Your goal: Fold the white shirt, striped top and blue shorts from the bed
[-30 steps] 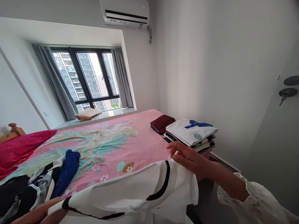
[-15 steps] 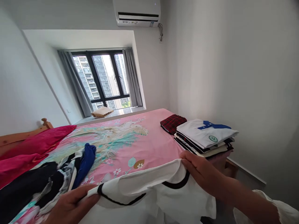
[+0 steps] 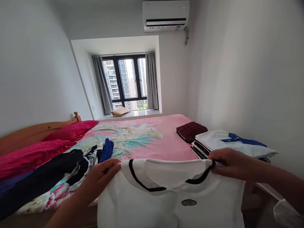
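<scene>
A white shirt (image 3: 147,202) with black trim on its collar and a small dark oval badge on the chest hangs in front of me, held up by both hands. My left hand (image 3: 104,174) pinches it at the shoulder beside the collar's left end. At the opposite shoulder, my right hand (image 3: 228,161) grips the cloth by the collar's right end. The shirt's lower part runs out of view at the bottom. Just beyond my right hand lies a stack of folded clothes, topped by a white shirt with a blue collar (image 3: 228,141).
Dark red checked folded cloth (image 3: 192,131) lies beside the stack on the bed's pink patterned sheet (image 3: 171,139). Loose black, striped and blue clothes (image 3: 83,164) are heaped at the left, near red pillows (image 3: 71,129). A wall rises at the right; a window (image 3: 128,80) is ahead.
The white shirt has been raised and spread straighter between my hands, so its chest badge now shows. The camera view has swung left and levelled out.
</scene>
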A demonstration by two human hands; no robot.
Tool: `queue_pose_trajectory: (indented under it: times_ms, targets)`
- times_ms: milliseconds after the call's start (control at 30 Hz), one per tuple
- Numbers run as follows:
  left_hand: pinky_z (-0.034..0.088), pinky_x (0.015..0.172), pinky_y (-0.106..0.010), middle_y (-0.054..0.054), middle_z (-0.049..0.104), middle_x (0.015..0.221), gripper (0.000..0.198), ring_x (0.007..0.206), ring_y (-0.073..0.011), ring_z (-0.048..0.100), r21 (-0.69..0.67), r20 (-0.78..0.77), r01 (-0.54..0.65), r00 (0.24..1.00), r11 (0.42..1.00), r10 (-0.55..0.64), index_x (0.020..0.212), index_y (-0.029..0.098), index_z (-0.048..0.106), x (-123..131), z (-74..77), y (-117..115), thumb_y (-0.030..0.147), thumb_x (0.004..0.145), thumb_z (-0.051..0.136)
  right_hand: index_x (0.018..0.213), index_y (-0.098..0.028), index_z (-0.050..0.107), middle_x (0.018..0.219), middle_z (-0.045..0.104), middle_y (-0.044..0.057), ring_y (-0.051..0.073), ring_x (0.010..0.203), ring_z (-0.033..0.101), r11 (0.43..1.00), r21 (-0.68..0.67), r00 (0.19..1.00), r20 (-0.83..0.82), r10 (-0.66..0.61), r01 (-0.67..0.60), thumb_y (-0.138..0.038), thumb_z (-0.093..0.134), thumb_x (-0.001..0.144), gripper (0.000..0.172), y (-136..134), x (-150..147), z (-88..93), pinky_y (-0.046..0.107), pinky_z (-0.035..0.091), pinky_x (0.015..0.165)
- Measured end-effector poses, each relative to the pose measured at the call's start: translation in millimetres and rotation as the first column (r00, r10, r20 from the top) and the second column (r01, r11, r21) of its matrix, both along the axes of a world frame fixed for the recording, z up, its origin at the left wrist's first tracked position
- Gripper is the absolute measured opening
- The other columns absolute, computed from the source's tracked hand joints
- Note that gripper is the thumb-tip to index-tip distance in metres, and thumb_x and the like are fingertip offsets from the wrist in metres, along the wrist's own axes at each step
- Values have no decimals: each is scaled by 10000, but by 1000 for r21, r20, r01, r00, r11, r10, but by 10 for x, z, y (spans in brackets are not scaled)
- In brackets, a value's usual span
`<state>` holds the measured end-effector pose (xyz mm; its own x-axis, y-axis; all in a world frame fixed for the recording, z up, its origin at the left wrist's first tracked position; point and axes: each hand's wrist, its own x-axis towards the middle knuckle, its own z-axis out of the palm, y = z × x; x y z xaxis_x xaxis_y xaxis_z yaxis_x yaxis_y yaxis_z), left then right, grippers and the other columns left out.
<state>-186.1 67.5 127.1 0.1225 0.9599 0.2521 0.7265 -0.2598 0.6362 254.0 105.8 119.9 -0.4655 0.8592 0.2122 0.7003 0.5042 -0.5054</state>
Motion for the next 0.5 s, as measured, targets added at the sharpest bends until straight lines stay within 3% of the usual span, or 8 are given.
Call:
queue_pose_trajectory:
  times_ms: [67,167,267,333,433,500]
  targets:
    - [379,570,-202,21,560,682,373,644,-124,477,39,-99,1,995,999,3,752,195,617,-4,31,84,526,826,463,753,-190,611,660,554,-5,135,613,493,1000,-18,994,112,17,-15,-405,521,833,246,128,63,13,233,383,550]
    - [338,519,-211,39,460,565,365,560,-106,405,147,-251,29,968,989,9,613,182,553,-15,262,222,505,779,510,861,-199,605,733,592,18,152,656,513,986,151,987,131,-94,74,-452,438,880,303,302,115,173,266,399,609]
    - [348,504,-212,39,461,552,307,552,-107,431,225,-232,9,972,974,45,607,181,572,-22,779,278,471,707,567,892,-227,596,720,604,15,148,611,513,919,338,967,81,-243,203,-479,417,888,310,384,103,587,274,394,588]
    - [370,511,-206,34,526,582,284,579,-112,478,290,-128,-123,978,949,166,700,178,634,5,1194,237,458,690,587,892,-236,596,687,603,9,141,572,511,849,443,940,41,-339,288,-474,439,882,286,371,72,959,275,390,564]
    - [396,543,-201,13,616,713,376,636,-105,506,492,25,-355,918,795,395,862,164,682,89,1689,125,495,707,595,916,-215,604,652,608,18,119,527,517,785,477,907,-64,-417,395,-447,495,869,261,287,31,1505,265,402,523]
    - [420,571,-214,5,623,764,444,640,-97,507,556,41,-392,894,733,447,936,151,681,126,1877,80,530,740,557,941,-180,609,628,609,31,96,497,517,759,471,892,-192,-409,449,-437,512,872,283,228,30,1789,250,414,498]
